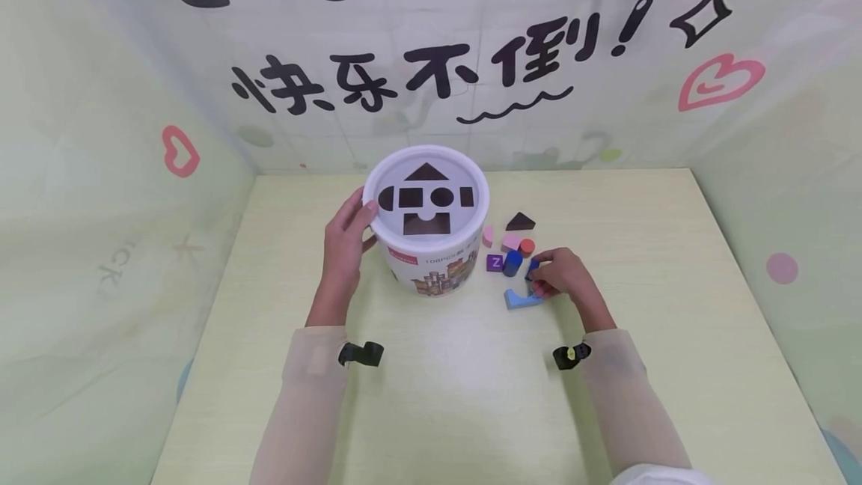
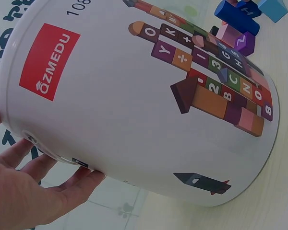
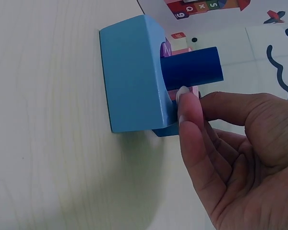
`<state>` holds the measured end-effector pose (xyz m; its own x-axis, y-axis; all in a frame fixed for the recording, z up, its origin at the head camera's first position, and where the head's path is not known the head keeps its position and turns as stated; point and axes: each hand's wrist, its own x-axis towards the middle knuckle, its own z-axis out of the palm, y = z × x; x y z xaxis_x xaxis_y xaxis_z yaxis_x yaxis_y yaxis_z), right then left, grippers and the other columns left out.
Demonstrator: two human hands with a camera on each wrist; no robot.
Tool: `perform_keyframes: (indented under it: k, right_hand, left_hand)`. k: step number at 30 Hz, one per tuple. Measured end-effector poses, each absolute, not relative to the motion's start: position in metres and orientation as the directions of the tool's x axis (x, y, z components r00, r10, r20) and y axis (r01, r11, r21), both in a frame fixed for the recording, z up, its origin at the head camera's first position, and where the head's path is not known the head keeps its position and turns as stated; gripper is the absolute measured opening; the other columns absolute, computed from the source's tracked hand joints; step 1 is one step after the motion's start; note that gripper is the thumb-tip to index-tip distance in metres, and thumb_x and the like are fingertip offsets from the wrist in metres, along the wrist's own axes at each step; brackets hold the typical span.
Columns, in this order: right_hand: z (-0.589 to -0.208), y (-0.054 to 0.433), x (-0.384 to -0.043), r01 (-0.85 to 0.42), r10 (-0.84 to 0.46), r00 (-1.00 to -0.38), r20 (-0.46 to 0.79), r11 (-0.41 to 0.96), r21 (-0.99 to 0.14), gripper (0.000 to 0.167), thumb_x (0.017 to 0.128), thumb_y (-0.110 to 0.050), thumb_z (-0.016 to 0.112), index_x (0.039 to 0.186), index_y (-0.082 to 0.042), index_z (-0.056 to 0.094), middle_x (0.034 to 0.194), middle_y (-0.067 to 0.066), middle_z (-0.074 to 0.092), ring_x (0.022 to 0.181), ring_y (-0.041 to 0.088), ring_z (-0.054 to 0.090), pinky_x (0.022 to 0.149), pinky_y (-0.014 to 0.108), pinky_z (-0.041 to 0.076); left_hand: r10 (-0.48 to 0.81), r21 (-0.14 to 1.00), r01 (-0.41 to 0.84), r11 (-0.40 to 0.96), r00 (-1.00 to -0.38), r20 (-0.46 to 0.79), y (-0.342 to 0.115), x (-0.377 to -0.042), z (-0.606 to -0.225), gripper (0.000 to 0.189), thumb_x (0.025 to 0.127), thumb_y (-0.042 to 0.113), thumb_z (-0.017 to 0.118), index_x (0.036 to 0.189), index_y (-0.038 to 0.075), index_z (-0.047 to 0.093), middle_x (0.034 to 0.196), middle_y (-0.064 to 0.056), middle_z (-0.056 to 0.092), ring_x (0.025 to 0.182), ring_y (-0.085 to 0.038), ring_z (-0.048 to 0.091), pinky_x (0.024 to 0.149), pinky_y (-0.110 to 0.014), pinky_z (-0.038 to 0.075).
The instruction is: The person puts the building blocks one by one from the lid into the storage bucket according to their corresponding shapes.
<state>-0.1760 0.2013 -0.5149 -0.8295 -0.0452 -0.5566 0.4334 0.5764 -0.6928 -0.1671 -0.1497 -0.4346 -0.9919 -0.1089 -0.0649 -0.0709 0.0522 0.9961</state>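
A white toy-block bucket (image 1: 434,264) stands upright on the table, its lid (image 1: 451,229) cut with several shaped holes. My left hand (image 1: 342,249) grips the bucket by its rim, thumb on top and fingers below along the side, as the left wrist view shows. My right hand (image 1: 562,273) is among the loose blocks, fingertips pinching a small blue block (image 1: 533,266) largely hidden behind them. Close by the fingertips lie a light-blue arch block (image 3: 129,76) and a dark-blue cylinder (image 3: 194,68).
Left of the cylinder lies a purple block marked Z (image 1: 494,263). Behind it are a pink block (image 1: 510,242), a red round block (image 1: 527,248), a pink half-round (image 1: 488,236) and a dark triangle (image 1: 521,222). A printed wall (image 1: 404,126) rises at the table's back.
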Motion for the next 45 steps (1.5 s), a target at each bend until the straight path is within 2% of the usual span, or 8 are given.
perform_keyframes:
  k: [20, 26, 34, 45]
  right_hand:
    - [-0.519, 0.21, -0.182, 0.427, -0.056, -0.834, -0.549, 0.564, -0.707, 0.045, 0.092, -0.007, 0.06, 0.134, 0.007, 0.051, 0.07, 0.007, 0.065, 0.056, 0.012, 0.061, 0.06, 0.028, 0.059]
    - [-0.519, 0.208, -0.182, 0.416, -0.052, -0.841, -0.539, 0.575, -0.704, 0.046, 0.09, -0.007, 0.063, 0.133, 0.006, 0.053, 0.069, 0.007, 0.065, 0.056, 0.012, 0.061, 0.059, 0.027, 0.059]
    - [-0.517, 0.209, -0.183, 0.417, -0.046, -0.844, -0.535, 0.572, -0.706, 0.038, 0.093, -0.009, 0.062, 0.126, 0.008, 0.058, 0.069, 0.007, 0.067, 0.057, 0.012, 0.063, 0.059, 0.027, 0.059]
    - [-0.518, 0.212, -0.183, 0.424, -0.044, -0.844, -0.534, 0.555, -0.716, 0.037, 0.094, -0.008, 0.059, 0.13, 0.004, 0.058, 0.069, 0.007, 0.067, 0.056, 0.012, 0.063, 0.06, 0.029, 0.06]
  left_hand:
    - [-0.107, 0.996, -0.074, 0.046, -0.992, -0.069, -0.148, -0.167, -0.433, 0.051, 0.096, 0.045, 0.057, 0.144, 0.032, 0.047, 0.143, 0.005, 0.052, 0.123, -0.02, 0.054, 0.1, -0.047, 0.049]
    - [-0.108, 0.996, -0.075, 0.046, -0.992, -0.069, -0.148, -0.167, -0.434, 0.051, 0.096, 0.046, 0.057, 0.144, 0.032, 0.048, 0.143, 0.004, 0.053, 0.123, -0.021, 0.054, 0.101, -0.048, 0.048]
    - [-0.106, 0.996, -0.075, 0.055, -0.992, -0.069, -0.148, -0.167, -0.433, 0.051, 0.096, 0.046, 0.056, 0.144, 0.032, 0.047, 0.143, 0.004, 0.053, 0.123, -0.02, 0.054, 0.101, -0.047, 0.049]
    - [-0.109, 0.996, -0.071, 0.054, -0.992, -0.065, -0.148, -0.167, -0.433, 0.051, 0.096, 0.046, 0.056, 0.144, 0.031, 0.048, 0.142, 0.001, 0.053, 0.123, -0.021, 0.054, 0.101, -0.047, 0.049]
